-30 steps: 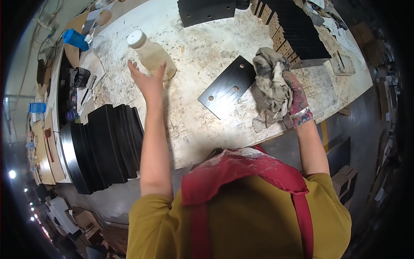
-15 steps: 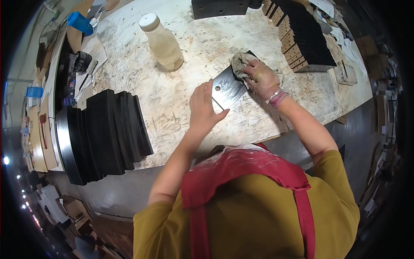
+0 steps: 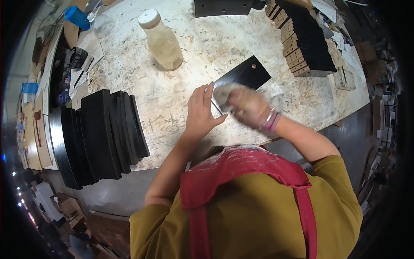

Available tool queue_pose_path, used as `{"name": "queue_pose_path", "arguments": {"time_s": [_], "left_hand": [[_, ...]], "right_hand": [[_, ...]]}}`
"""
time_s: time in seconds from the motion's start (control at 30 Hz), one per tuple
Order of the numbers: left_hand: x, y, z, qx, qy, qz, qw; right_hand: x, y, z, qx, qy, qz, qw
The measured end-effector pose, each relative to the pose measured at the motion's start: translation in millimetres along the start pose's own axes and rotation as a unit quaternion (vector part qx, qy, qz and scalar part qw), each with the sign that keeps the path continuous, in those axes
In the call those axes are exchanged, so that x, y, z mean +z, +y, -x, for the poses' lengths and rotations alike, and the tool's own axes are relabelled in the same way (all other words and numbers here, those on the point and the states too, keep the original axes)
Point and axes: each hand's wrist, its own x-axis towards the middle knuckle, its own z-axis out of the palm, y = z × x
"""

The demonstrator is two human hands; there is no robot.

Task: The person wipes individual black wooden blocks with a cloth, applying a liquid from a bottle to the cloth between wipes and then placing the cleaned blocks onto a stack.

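A black rectangular panel [image 3: 246, 77] lies slantwise on the worktable, with a round hole near its far right end. My left hand [image 3: 199, 110] grips the near left end, fingers along one edge and thumb at the lower corner. In my right hand [image 3: 250, 107] is a bunched greyish rag [image 3: 223, 93], pressed on the panel close to my left fingers; the hand is slightly blurred. Hand and rag hide much of the panel's near half.
A capped bottle of cloudy liquid [image 3: 164, 47] stands beyond the panel. Stacked black boards [image 3: 101, 134] sit at the left edge. A row of black drilled pieces [image 3: 306, 39] is at the far right, and a black block [image 3: 222, 7] at the back. The pale worktable [image 3: 168, 129] is stained.
My right hand has drawn the rag from the panel's far end toward me and left, to the near end. The far end with its hole now shows. My left hand stays in place.
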Motion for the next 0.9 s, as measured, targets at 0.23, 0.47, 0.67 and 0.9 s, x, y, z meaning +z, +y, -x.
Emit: {"name": "queue_pose_path", "arguments": {"time_s": [0.23,0.47,0.67,0.9], "left_hand": [[8,-5,3,-0.007,0.026,-0.039,0.999],[7,-10,-3,0.038,0.040,-0.016,0.998],[3,-6,-6,0.034,0.059,0.018,0.998],[7,-6,0,0.019,0.028,-0.018,0.999]], "right_hand": [[-2,-17,-38,0.006,-0.018,0.008,1.000],[-35,38,-63,0.318,-0.105,0.063,0.940],[19,15,-28,0.105,0.004,0.060,0.993],[-45,98,-3,0.247,0.057,0.105,0.962]]}}
